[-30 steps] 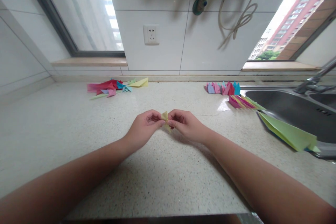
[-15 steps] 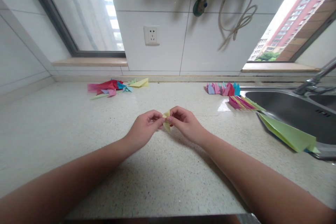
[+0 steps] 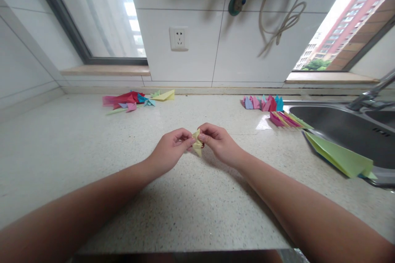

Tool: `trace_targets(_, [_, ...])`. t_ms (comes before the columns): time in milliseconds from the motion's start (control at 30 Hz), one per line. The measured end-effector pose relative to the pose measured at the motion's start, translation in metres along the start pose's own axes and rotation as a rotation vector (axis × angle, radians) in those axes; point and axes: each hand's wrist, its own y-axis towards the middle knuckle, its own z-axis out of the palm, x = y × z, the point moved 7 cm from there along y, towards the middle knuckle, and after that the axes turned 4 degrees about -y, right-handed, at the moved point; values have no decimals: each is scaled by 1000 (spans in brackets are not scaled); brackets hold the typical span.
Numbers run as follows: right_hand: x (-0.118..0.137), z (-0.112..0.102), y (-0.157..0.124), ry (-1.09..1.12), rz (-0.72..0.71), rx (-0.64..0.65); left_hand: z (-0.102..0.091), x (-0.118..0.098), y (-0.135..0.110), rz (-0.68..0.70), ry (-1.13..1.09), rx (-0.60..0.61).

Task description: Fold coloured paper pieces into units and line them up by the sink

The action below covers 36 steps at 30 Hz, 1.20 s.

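Between my two hands, over the middle of the speckled countertop (image 3: 173,209), is a small pale yellow folded paper piece (image 3: 197,146) with pointed ends. My left hand (image 3: 172,147) pinches its left side between thumb and fingers. On the opposite side my right hand (image 3: 219,144) grips it, the thumb lying across the front of the paper. A narrow tip of the paper points down below the fingers. The fingertips behind the paper are partly hidden, and its exact folded shape is too small to make out.
Colourful folded papers (image 3: 129,99) lie at the back left. Toward the back right stand a row of small folded papers (image 3: 262,103) and a pink and yellow stack (image 3: 285,119). A large green folded paper (image 3: 339,156) rests on the edge of the metal sink (image 3: 336,125), beside the faucet (image 3: 367,94).
My right hand's thumb has shifted on the yellow paper, and more of the paper's front shows. My left hand keeps its pinch almost in place. The camera view has shifted slightly.
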Motion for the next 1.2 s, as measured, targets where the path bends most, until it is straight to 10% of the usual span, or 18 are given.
trace_targets(667, [-6, -3, 0, 184, 65, -87, -3, 8, 4, -21, -39, 5])
trace_targets(867, [-12, -4, -4, -193, 107, -66, -20, 18, 9, -20, -140, -146])
trace_targets(1200, [9, -7, -7, -569, -60, -117, -13, 23, 10, -53, -289, -65])
